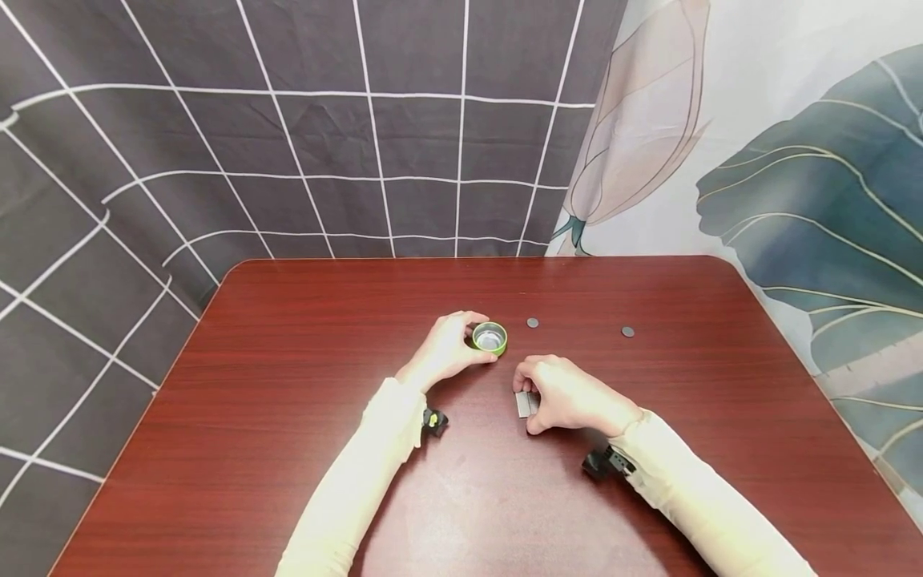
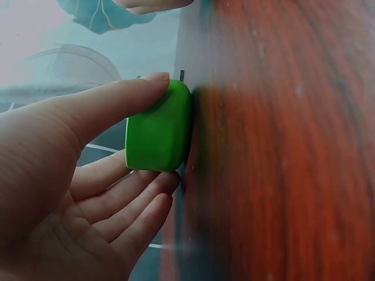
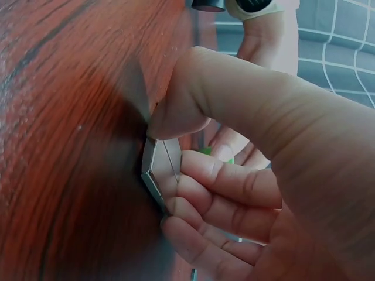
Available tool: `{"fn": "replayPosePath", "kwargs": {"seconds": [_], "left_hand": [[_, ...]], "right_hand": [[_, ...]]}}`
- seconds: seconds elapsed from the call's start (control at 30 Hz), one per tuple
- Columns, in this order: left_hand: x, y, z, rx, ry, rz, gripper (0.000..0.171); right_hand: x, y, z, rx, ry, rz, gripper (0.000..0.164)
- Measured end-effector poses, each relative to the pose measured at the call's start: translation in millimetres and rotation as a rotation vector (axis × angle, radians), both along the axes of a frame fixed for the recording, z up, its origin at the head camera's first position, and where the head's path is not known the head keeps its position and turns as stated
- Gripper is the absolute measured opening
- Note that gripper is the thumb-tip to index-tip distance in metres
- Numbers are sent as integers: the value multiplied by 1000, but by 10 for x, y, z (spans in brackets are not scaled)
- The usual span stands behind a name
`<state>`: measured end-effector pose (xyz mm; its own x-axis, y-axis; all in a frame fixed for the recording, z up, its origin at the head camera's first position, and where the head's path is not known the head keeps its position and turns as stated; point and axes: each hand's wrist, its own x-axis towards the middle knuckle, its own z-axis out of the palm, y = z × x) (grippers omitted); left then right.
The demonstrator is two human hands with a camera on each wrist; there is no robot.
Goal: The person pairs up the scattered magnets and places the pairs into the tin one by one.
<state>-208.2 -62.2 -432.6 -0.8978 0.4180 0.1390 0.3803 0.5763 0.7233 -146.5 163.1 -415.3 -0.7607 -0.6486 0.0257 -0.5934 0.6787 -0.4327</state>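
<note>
My left hand (image 1: 449,346) holds a small round green tin (image 1: 490,340) between the thumb and fingers. The tin stands upright, its silvery inside facing up with nothing visible in it. From the left wrist view, the thumb lies on the green wall (image 2: 157,132), and the fingers are around the other side, close to the tabletop. To the right and nearer the body, my right hand (image 1: 573,397) pinches a flat silver rectangular piece (image 1: 523,405) by its edges. A thin seam crosses this piece (image 3: 166,164), which sits low over the table; the fingers partly cover it.
Two small grey discs (image 1: 533,323) (image 1: 628,332) lie apart on the reddish-brown table (image 1: 303,344), beyond the right hand. A dark checked curtain (image 1: 303,136) and a leaf-patterned one (image 1: 793,184) hang behind the table. Each wrist carries a small black camera (image 1: 435,421).
</note>
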Motion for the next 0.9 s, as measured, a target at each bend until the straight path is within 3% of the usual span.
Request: {"fn": "replayPosePath", "kwargs": {"seconds": [0.4, 0.8, 0.9], "left_hand": [[95, -89, -27, 90, -39, 11, 55], [154, -100, 27, 38, 18, -6, 55], [163, -97, 34, 57, -4, 8, 53]], "right_hand": [[36, -71, 8, 33, 32, -32, 41], [37, -1, 4, -32, -7, -67, 42], [29, 17, -2, -50, -14, -70, 42]]}}
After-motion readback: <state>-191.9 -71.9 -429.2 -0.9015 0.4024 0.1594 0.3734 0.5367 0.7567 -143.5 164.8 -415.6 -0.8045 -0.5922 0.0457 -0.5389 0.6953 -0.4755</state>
